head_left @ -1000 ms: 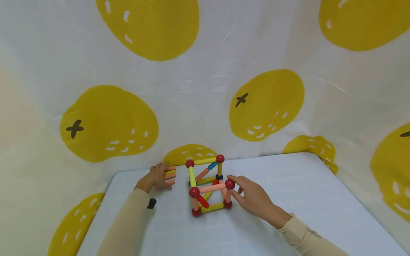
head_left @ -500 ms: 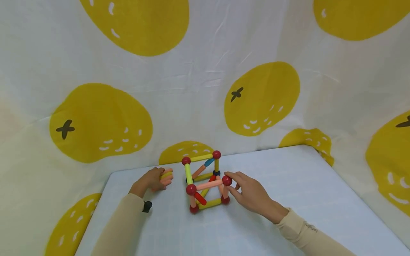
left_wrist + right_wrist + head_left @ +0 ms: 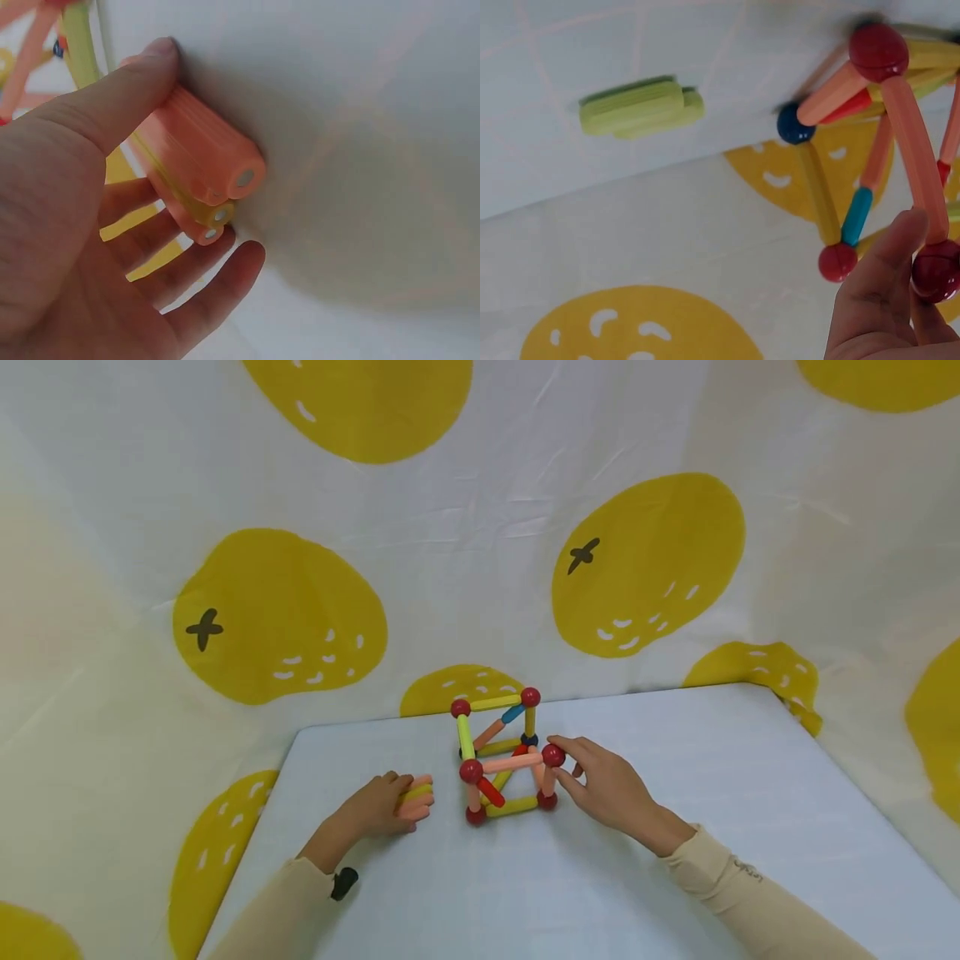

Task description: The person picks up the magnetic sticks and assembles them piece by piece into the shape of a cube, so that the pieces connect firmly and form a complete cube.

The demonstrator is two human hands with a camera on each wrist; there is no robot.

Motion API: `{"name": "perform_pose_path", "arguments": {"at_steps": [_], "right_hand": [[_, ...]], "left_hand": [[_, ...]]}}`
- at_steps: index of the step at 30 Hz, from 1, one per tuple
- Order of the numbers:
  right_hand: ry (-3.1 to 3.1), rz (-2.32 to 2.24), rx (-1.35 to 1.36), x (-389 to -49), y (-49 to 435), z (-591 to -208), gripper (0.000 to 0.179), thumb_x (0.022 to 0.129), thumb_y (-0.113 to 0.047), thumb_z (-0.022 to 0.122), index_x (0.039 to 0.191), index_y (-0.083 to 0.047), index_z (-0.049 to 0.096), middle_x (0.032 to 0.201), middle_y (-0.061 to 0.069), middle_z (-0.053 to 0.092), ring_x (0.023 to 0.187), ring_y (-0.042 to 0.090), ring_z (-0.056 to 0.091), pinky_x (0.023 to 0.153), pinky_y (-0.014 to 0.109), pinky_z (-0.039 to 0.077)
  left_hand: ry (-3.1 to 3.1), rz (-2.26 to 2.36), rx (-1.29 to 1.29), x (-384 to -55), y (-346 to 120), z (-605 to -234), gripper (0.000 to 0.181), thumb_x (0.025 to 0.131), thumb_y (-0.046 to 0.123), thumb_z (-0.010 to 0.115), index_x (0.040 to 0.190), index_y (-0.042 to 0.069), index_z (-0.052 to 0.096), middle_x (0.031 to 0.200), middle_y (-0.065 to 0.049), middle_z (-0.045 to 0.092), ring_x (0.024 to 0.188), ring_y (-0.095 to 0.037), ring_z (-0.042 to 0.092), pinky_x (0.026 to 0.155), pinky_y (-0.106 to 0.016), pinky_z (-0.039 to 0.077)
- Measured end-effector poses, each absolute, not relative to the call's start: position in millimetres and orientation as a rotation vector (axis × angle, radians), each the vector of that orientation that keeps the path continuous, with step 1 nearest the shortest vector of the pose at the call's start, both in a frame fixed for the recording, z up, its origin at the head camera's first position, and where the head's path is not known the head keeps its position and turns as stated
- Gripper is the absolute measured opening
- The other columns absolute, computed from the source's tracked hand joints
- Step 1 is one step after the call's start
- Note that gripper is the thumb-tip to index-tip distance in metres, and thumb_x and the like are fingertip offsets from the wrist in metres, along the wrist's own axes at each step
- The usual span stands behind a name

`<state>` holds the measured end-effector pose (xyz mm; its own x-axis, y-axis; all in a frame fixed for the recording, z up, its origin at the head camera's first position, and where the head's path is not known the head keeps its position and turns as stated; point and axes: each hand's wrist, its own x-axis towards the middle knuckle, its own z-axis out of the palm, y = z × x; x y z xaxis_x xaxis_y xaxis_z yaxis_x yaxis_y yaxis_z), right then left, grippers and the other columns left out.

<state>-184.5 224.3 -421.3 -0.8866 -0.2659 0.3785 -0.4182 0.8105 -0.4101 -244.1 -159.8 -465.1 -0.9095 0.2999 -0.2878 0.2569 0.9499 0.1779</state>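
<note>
A cube-like frame of coloured magnetic rods (image 3: 513,763) and balls stands on the table, with a red rod slanting from its near left corner. Thumb and fingers of my right hand (image 3: 615,787) pinch the red ball (image 3: 553,755) at its upper near right corner. Left of the frame, my left hand (image 3: 371,812) holds a row of magnetic rods (image 3: 199,142), pink with a yellow one among them. The left wrist view shows the thumb along one side of the row and fingers at the other; some fingertips are hidden.
Light green rods (image 3: 641,109) lie on the pale table (image 3: 637,893), seen only in the right wrist view. A white cloth (image 3: 465,585) printed with yellow fruit hangs right behind the table's back edge. A small black object (image 3: 345,883) sits at my left wrist.
My left hand has drawn the row of rods from beside the frame's back left towards me. The right hand still pinches the same ball. The head view has shifted slightly.
</note>
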Motion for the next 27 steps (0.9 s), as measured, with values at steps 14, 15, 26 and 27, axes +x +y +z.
{"name": "perform_pose_path", "arguments": {"at_steps": [14, 15, 26, 27], "right_hand": [[-2.763, 0.681, 0.548, -189.6, 228.0, -416.9, 0.057, 0.092, -0.03, 0.077, 0.143, -0.015, 0.057, 0.118, 0.002, 0.073, 0.078, 0.01, 0.062, 0.065, 0.022, 0.053], [-2.763, 0.678, 0.548, -189.8, 228.7, -416.6, 0.057, 0.092, -0.029, 0.077, 0.143, -0.014, 0.057, 0.117, 0.002, 0.073, 0.078, 0.012, 0.063, 0.065, 0.023, 0.054], [-2.781, 0.654, 0.562, -188.7, 228.1, -415.0, 0.057, 0.092, -0.031, 0.077, 0.143, -0.014, 0.058, 0.114, 0.001, 0.074, 0.074, 0.008, 0.058, 0.065, 0.022, 0.052], [-2.783, 0.654, 0.567, -188.2, 227.8, -415.0, 0.057, 0.092, -0.032, 0.077, 0.143, -0.015, 0.058, 0.114, 0.001, 0.074, 0.074, 0.008, 0.058, 0.065, 0.022, 0.052]], "left_hand": [[2.687, -0.081, 0.681, -146.5, -97.5, -461.3, 0.083, 0.08, 0.065, 0.076, 0.143, 0.016, 0.052, 0.123, -0.004, 0.06, 0.097, -0.018, 0.054, 0.087, -0.039, 0.058], [2.674, -0.109, 0.712, -141.8, -89.3, -461.0, 0.083, 0.08, 0.066, 0.075, 0.143, 0.017, 0.051, 0.125, -0.003, 0.061, 0.098, -0.018, 0.054, 0.087, -0.038, 0.058], [2.571, -0.237, 1.148, -107.6, -9.0, -458.0, 0.069, 0.086, 0.072, 0.065, 0.135, 0.026, 0.052, 0.114, 0.01, 0.06, 0.086, -0.006, 0.049, 0.067, -0.023, 0.05], [2.564, -0.221, 1.179, -105.9, -5.7, -458.5, 0.068, 0.087, 0.071, 0.064, 0.135, 0.025, 0.052, 0.114, 0.01, 0.06, 0.086, -0.006, 0.049, 0.066, -0.022, 0.048]]}}
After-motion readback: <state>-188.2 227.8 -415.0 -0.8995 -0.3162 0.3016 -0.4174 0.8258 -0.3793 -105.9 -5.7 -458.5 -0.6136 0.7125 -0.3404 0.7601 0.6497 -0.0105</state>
